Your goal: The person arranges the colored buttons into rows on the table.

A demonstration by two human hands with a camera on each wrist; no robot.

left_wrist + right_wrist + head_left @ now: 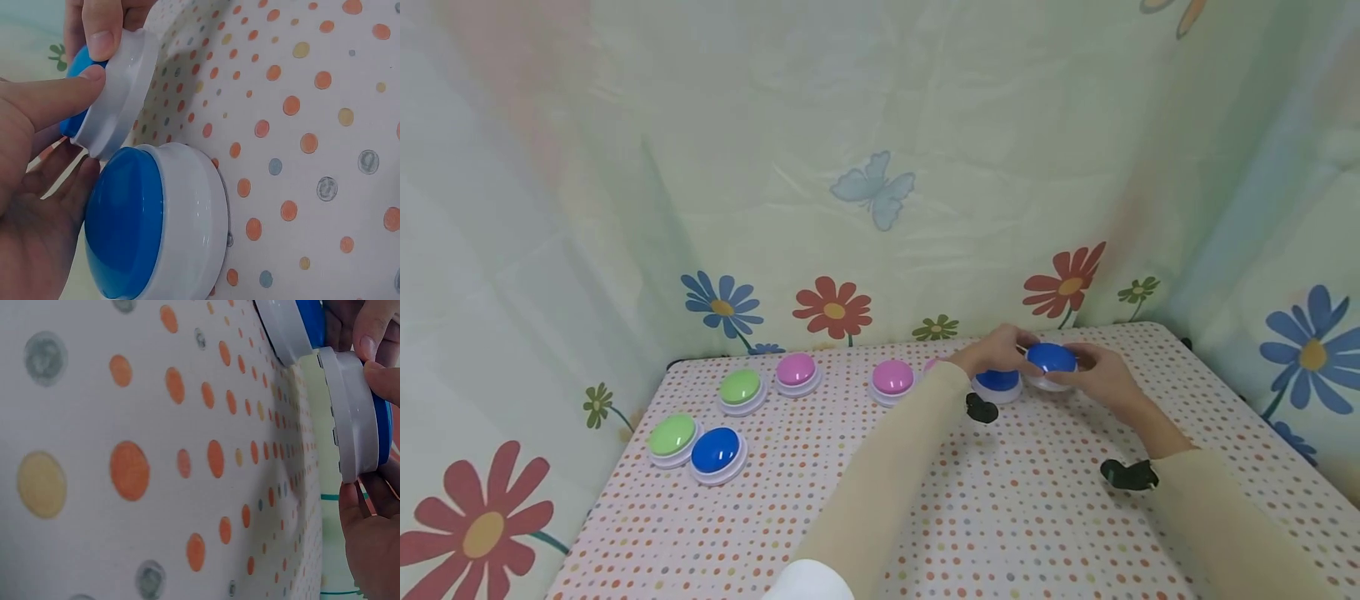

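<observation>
Both hands grip one blue-domed push button with a white base, held above the table at the right rear. My left hand pinches its left side, and my right hand holds the right side; the thumbs lie near the dome's edge in the left wrist view. The button's underside faces the tabletop in the right wrist view. Just left of it, a second blue button sits on the table under the left hand. A pink button beside that one is mostly hidden by the left arm.
Another pink button stands left of the left forearm. Farther left are a pink button, two green buttons and a blue one. A flowered curtain rises behind the dotted table.
</observation>
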